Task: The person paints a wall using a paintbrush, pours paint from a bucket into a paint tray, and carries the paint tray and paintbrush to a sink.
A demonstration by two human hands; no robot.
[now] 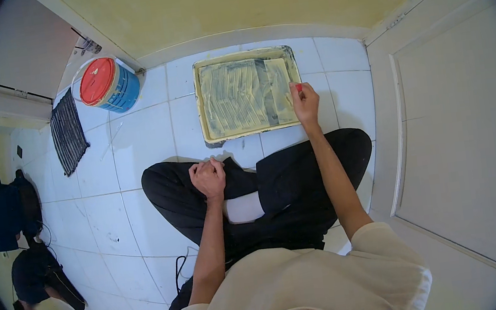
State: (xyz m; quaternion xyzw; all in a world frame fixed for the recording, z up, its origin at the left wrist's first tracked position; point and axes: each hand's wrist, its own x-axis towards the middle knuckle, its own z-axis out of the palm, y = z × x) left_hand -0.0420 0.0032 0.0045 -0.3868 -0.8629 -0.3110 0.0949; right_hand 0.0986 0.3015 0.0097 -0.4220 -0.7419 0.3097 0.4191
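My right hand is closed round the red handle of what looks like a paint roller, at the right rim of a paint tray. The roller's pale yellow cover lies upright in the picture along the tray's right side, beside a darker scraped strip. Pale yellow paint with zigzag ridges coats the rest of the tray. My left hand rests on my bent left leg, fingers curled in, holding nothing that shows. My legs in black trousers are crossed in front of the tray.
Behind the tray stands a yellow wall. A blue bucket with a red lid stands at the far left, beside a dark striped mat. A pale door borders the right. Dark-clothed person and dark bundle lie leftward.
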